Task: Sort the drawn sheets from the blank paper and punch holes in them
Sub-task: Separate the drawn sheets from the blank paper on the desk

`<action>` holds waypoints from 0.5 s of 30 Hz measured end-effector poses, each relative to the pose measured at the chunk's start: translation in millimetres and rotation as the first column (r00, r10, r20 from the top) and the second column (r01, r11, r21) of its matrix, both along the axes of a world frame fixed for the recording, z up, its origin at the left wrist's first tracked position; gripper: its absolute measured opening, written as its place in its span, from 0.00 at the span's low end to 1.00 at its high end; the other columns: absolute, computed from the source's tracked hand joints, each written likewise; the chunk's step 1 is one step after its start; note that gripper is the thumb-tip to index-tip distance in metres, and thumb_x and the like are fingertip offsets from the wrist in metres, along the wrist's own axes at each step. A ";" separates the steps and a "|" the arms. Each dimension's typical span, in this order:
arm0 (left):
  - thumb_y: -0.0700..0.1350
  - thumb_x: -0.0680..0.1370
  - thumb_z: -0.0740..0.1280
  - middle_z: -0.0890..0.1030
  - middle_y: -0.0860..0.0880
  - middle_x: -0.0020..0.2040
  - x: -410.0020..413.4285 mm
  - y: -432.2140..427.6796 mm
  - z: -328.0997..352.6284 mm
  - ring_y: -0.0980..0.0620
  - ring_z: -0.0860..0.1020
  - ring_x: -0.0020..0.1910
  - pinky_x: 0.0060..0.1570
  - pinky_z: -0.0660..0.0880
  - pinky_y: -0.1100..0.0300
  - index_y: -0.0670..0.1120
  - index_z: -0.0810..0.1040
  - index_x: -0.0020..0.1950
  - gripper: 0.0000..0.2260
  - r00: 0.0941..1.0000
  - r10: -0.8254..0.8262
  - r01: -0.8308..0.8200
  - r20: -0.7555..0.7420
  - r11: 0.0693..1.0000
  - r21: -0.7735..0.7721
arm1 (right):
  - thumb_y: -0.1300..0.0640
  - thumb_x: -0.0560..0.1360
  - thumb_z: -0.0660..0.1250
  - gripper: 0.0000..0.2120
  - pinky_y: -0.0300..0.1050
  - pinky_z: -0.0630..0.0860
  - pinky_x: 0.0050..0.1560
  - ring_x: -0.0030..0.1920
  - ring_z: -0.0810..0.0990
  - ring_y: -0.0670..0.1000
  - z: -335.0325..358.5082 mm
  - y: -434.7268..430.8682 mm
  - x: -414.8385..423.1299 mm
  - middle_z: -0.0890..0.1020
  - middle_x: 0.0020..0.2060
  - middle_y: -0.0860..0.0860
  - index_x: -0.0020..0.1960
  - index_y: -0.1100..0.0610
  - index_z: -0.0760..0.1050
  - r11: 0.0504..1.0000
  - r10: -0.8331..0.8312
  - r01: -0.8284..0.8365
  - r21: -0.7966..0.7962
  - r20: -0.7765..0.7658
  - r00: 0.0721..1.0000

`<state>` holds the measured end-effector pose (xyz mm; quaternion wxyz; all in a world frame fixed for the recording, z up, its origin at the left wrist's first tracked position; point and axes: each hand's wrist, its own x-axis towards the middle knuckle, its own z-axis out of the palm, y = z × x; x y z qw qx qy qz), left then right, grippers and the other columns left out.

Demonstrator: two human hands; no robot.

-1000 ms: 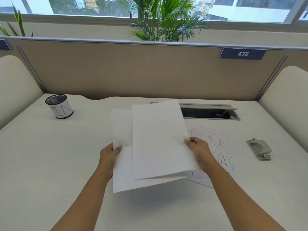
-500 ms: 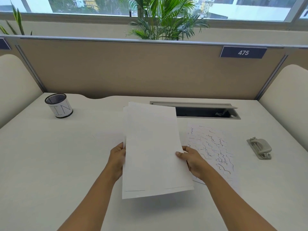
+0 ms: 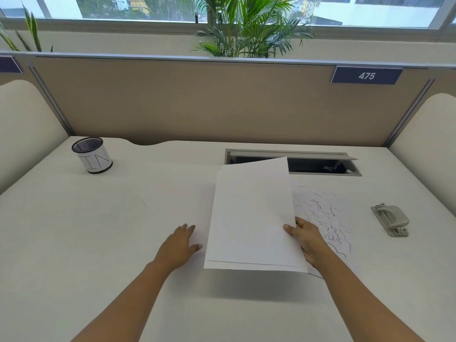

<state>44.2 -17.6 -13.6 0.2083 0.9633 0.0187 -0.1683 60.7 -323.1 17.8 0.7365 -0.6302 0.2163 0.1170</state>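
Observation:
My right hand point(image 3: 307, 239) grips the right edge of a thin stack of white sheets point(image 3: 251, 215), held tilted above the desk with its blank side facing me. Just left of the stack my left hand point(image 3: 181, 244) hovers with fingers spread and holds nothing. A sheet covered in wavy drawn lines point(image 3: 323, 215) lies flat on the desk to the right, partly hidden by the stack and my right hand. The grey hole punch point(image 3: 392, 219) rests further right on the desk.
A mesh pen cup point(image 3: 92, 155) with a paper label stands at the back left. An open cable tray point(image 3: 320, 165) is set into the white desk point(image 3: 98, 243) behind the sheets. A beige partition closes the back and sides.
My left hand has let go of the sheets and moved slightly left. The stack has shifted right, now held by my right hand alone.

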 end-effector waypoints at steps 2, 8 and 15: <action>0.55 0.79 0.57 0.55 0.43 0.77 -2.0 2.2 -4.8 0.46 0.56 0.75 0.70 0.58 0.53 0.45 0.53 0.76 0.29 0.998 -0.042 0.050 -0.048 0.979 0.196 | 0.70 0.74 0.63 0.15 0.49 0.78 0.43 0.42 0.81 0.57 -2.1 -3.5 -0.5 0.82 0.47 0.59 0.61 0.65 0.73 1.000 -0.022 0.022 -0.001 -0.001 1.000; 0.52 0.78 0.60 0.79 0.46 0.52 -3.4 -15.0 7.0 0.47 0.78 0.54 0.46 0.71 0.59 0.44 0.76 0.54 0.13 0.996 -0.067 0.039 0.060 0.923 0.383 | 0.71 0.74 0.63 0.16 0.52 0.77 0.48 0.43 0.80 0.58 -6.2 -9.0 -2.2 0.80 0.51 0.60 0.62 0.65 0.72 0.997 -0.082 0.082 -0.002 -0.008 0.997; 0.52 0.75 0.65 0.79 0.47 0.53 3.8 -29.4 20.2 0.48 0.79 0.51 0.42 0.69 0.61 0.45 0.76 0.55 0.14 0.996 0.064 -0.079 0.056 0.943 0.323 | 0.70 0.75 0.62 0.16 0.53 0.77 0.50 0.44 0.80 0.59 -10.4 -8.5 -4.3 0.80 0.53 0.61 0.61 0.65 0.73 0.997 -0.068 0.068 -0.023 -0.020 0.997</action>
